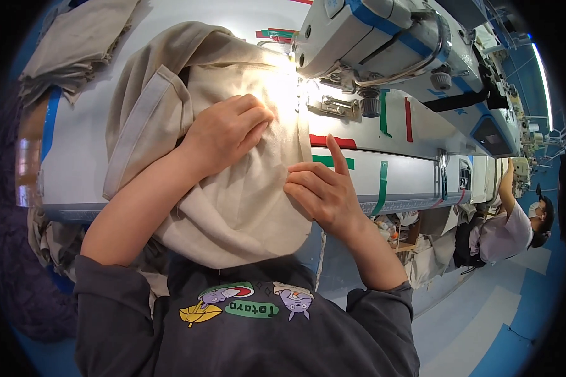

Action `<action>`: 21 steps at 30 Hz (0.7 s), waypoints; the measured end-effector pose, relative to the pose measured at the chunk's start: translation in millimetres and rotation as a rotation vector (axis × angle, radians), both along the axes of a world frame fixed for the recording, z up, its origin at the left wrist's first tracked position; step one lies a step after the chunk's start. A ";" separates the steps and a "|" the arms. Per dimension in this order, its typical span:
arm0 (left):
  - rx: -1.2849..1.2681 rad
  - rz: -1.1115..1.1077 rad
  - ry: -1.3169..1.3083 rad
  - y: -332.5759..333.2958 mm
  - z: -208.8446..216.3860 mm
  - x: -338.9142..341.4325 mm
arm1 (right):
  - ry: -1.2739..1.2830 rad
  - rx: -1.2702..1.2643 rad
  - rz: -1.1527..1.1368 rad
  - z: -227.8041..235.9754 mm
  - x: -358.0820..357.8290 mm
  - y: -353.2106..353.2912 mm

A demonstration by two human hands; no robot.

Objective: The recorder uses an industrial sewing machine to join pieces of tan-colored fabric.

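A large beige canvas cloth (233,220) lies across the sewing machine's table and hangs over its front edge towards my lap. A stitched band (143,129) of the same colour crosses its left side. On top of the cloth, near the lit needle area, my left hand (229,133) is closed, its curled fingers gathering the fabric. My right hand (324,191) grips the cloth's right edge with bent fingers, while its index finger points up. The white sewing machine (383,44) stands just beyond both hands; its needle is lost in the glare.
A stack of beige cloth pieces (78,47) sits at the far left. Red and green tape strips (383,113) mark the white table (415,166). A metal guide (336,107) lies beside the needle area. To the right, another person (500,232) works at a machine.
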State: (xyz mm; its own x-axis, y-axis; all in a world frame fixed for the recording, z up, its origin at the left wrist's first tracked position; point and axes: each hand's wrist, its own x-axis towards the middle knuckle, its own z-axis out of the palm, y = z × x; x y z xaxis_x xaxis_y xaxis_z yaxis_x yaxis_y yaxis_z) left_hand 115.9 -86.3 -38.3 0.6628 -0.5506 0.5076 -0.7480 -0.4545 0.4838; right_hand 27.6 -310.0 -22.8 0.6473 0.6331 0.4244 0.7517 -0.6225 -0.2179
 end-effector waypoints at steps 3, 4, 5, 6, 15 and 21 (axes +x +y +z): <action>0.005 0.026 0.008 -0.6 -2.3 8.8 | 0.008 -0.016 0.006 0.0 3.9 -2.0; 0.012 0.036 0.012 -1.8 -2.3 10.6 | 0.007 -0.020 0.007 0.9 4.6 -2.4; 0.019 0.046 0.016 -2.7 -2.4 12.3 | 0.010 -0.018 -0.001 1.9 4.7 -2.1; 0.015 0.047 0.016 -3.5 -2.3 14.1 | 0.014 -0.016 -0.010 2.8 4.9 -1.9; -0.003 0.060 -0.003 -3.0 -3.8 29.9 | 0.040 -0.068 -0.029 6.2 13.2 0.7; 0.013 0.061 0.036 -4.6 -5.2 36.5 | 0.010 -0.082 -0.038 7.4 19.3 0.7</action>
